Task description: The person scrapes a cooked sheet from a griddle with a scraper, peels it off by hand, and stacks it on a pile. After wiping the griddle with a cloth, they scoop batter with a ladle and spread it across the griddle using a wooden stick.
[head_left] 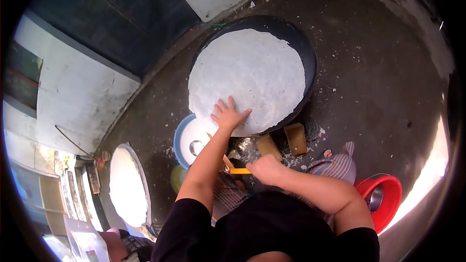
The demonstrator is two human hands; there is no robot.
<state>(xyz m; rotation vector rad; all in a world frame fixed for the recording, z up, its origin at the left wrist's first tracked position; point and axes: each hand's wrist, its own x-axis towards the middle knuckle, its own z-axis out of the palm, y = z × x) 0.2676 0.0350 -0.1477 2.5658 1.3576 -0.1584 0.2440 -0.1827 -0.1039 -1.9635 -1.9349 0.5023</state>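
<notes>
My left hand (229,115) lies with its fingers spread on the near left part of a big round white sheet (252,75), which covers most of a wide black round pan (306,58). Closer to my body, my right hand (267,169) is closed around the end of a yellow-orange stick-like piece (239,171). What lies inside that fist is hidden. Beside my left forearm, partly covered by it, a blue-rimmed basin (177,140) holds white material and a round metal utensil (196,147).
Two tan blocks (295,139) stand by the pan's near edge. A red bucket (391,199) with a metal vessel is at right. Another round white sheet (127,184) lies at left, near part of a person (114,245). White scraps dot the dark floor (369,92).
</notes>
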